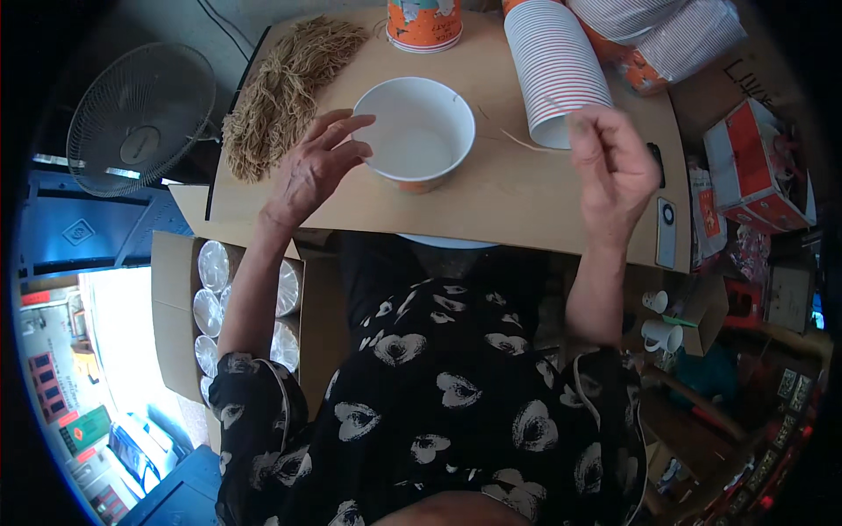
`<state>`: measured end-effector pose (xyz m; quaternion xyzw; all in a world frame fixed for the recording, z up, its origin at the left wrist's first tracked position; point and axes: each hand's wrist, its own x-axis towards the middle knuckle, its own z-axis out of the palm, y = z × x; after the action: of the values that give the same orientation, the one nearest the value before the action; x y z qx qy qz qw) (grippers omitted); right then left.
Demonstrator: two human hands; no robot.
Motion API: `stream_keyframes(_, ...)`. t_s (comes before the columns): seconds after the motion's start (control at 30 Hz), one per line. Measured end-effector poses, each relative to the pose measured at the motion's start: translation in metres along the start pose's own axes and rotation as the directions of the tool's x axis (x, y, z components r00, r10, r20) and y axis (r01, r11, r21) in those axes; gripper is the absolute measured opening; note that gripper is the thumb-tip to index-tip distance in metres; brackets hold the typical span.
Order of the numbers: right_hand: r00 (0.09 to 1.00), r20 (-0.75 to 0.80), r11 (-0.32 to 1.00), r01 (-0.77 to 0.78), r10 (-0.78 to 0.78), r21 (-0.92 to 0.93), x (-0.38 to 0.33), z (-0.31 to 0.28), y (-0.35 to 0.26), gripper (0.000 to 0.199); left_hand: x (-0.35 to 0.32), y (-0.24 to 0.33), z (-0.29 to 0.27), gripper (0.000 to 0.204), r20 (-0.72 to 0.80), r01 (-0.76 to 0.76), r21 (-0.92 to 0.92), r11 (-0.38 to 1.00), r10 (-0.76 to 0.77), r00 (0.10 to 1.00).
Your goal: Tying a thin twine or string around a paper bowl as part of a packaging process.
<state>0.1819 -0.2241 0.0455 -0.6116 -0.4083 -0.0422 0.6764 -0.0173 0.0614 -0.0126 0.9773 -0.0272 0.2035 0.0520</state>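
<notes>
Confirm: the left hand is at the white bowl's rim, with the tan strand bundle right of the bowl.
Wrong side: the head view shows the tan strand bundle left of the white bowl. The left hand is at the rim.

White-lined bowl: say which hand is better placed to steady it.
Probably the left hand: it is at the white-lined bowl's left rim; the right hand is away, by the stacked cups.

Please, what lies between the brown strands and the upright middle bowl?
The head view shows the left hand and some tabletop between them.
</notes>
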Motion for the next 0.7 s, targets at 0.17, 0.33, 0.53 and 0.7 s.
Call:
stream_keyframes(0.17,0.89,0.116,0.895,0.425,-0.441,0.139,0.025,0.017,-0.035,0.012,0.012,0.019,-0.016,0.012,0.09,0.154,-0.419,0.895,-0.127,0.988)
stream_keyframes(0.33,0.88,0.273,0.921,0.361,-0.389,0.148,0.007,0.041,-0.043,0.013,0.019,0.03,-0.024,0.016,0.185,0.313,-0.396,0.863,-0.259,0.948)
stream_keyframes(0.53,0.966,0.256,0.998,-0.025,0.038,-0.055,-0.037,0.075,0.006,0.007,0.022,0.028,-0.016,0.023,0.205,0.401,-0.644,0.652,-0.358,0.911)
stream_keyframes(0.7,0.98,0.195,0.993,-0.019,0.042,-0.119,-0.06,0.095,0.032,0.006,0.018,0.03,-0.001,0.025,0.16,0.397,-0.695,0.6,-0.409,0.898)
